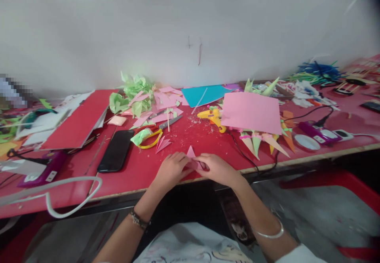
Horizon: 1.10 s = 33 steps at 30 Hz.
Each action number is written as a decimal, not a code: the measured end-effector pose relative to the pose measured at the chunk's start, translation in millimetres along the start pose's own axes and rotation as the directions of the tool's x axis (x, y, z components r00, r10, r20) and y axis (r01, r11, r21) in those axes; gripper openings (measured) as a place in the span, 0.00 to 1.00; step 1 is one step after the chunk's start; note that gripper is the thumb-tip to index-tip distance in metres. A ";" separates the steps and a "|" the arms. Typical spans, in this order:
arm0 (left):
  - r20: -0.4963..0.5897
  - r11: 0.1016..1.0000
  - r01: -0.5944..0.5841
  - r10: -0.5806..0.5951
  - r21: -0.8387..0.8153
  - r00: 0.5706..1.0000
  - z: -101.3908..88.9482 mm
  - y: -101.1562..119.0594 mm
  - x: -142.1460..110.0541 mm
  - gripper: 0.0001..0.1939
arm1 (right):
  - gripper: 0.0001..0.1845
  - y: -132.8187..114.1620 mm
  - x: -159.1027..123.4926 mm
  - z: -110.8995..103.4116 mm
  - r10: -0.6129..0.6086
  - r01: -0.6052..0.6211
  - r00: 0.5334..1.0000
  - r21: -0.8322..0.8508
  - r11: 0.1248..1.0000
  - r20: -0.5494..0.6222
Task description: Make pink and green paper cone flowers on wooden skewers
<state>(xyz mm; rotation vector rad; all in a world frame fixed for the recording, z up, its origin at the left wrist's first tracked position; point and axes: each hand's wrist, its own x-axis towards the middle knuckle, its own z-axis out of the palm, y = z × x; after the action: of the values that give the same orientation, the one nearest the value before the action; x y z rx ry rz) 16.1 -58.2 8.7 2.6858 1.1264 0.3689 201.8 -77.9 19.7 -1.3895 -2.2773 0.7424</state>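
Near the front edge of the red table, a small folded piece of pink paper [190, 152] points its tip away from me. My left hand [173, 168] pinches its left side, while the fingers of my right hand [218, 168] are closed on its right side. Parts of the paper are hidden under the fingers. Just left of my hands lies a fan-shaped folded pink piece [162, 144]. Behind that rest yellow-handled scissors [155, 139] with a light green scrap [140, 136] over the handle.
A black phone [115, 152] lies to the left, beside red sheets [80, 118]. A yellow glue gun [212, 116] touches a pink sheet [251, 112] covering pointed paper pieces. Its dark cord runs to the table edge. Purple power strips [320, 133] sit right and left. A grey partition [148, 37] stands behind.
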 end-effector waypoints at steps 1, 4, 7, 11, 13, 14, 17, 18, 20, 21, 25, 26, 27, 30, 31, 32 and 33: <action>-0.005 1.000 0.002 -0.002 0.003 1.000 0.6 -0.8 -0.4 0.11 | 0.17 1.1 0.3 -0.2 -0.006 0.006 1.000 0.009 1.000 0.005; -0.019 1.000 0.008 -0.009 -0.023 1.000 2.3 -4.0 -0.3 0.13 | 0.20 2.6 0.6 -0.1 -0.004 0.003 1.000 0.025 1.000 0.019; -0.026 0.997 0.026 -0.027 -0.074 0.999 2.7 -6.1 0.4 0.17 | 0.18 0.9 0.5 -0.1 -0.006 0.006 1.000 0.020 1.000 0.010; -0.037 0.994 0.035 -0.039 -0.103 0.999 2.2 -6.6 0.9 0.15 | 0.16 -2.1 1.2 -0.9 -0.020 0.021 1.000 0.009 1.000 -0.014; -0.041 0.994 0.033 -0.037 -0.102 0.998 2.3 -6.7 1.2 0.14 | 0.14 -2.3 2.0 -1.3 -0.030 0.030 0.999 0.012 0.999 -0.017; -0.043 0.994 0.029 -0.033 -0.105 0.999 2.7 -6.9 1.3 0.14 | 0.12 -2.1 2.5 -1.3 -0.032 0.032 0.999 0.016 0.999 -0.021; -0.067 0.992 0.018 -0.026 -0.121 0.997 5.0 -8.5 2.0 0.13 | 0.08 -0.5 4.0 0.2 -0.020 0.021 0.999 0.000 1.000 -0.049; -0.077 0.992 0.018 -0.027 -0.126 0.997 6.1 -9.3 2.1 0.13 | 0.09 0.1 4.5 1.1 -0.020 0.019 0.998 -0.015 1.000 -0.063; -0.096 0.992 0.024 -0.036 -0.126 0.995 8.8 -10.7 2.1 0.11 | 0.09 1.3 5.2 3.5 -0.032 0.028 0.995 -0.041 0.999 -0.091; -0.106 0.992 0.027 -0.040 -0.123 0.994 10.1 -11.2 1.8 0.11 | 0.09 1.8 5.4 4.6 -0.045 0.041 0.994 -0.044 0.998 -0.099; -0.137 0.992 0.012 -0.030 -0.129 0.990 13.8 -11.0 -1.4 0.10 | 0.07 3.1 4.2 8.1 -0.088 0.088 0.990 0.003 0.996 -0.106; -0.140 0.991 0.004 -0.023 -0.132 0.990 13.9 -10.4 -2.6 0.10 | 0.07 3.4 3.5 8.9 -0.091 0.094 0.989 0.018 0.995 -0.113; -0.143 0.991 -0.002 -0.017 -0.130 0.990 13.5 -9.6 -3.7 0.09 | 0.07 3.8 2.8 9.8 -0.092 0.096 0.988 0.030 0.995 -0.123; -0.154 0.995 0.009 -0.024 -0.100 0.988 10.3 -6.9 -6.9 0.08 | 0.06 5.6 1.1 12.6 -0.075 0.087 0.983 0.062 0.994 -0.169; -0.160 0.996 0.023 -0.037 -0.091 0.986 8.9 -6.1 -7.7 0.08 | 0.06 6.3 0.8 13.4 -0.067 0.081 0.981 0.072 0.994 -0.182; -0.163 0.996 0.037 -0.051 -0.086 0.985 7.7 -5.4 -8.3 0.08 | 0.06 6.8 0.7 14.0 -0.059 0.076 0.980 0.080 0.994 -0.191; -0.168 0.995 0.050 -0.064 -0.086 0.984 6.7 -5.0 -8.7 0.07 | 0.06 7.3 0.8 14.3 -0.053 0.071 0.979 0.087 0.994 -0.196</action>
<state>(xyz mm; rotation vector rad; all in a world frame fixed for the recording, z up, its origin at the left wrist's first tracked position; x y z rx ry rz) 8.9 -61.7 -0.4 2.5856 1.2030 0.6310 198.5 -77.9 3.9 -1.2830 -2.0991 0.6549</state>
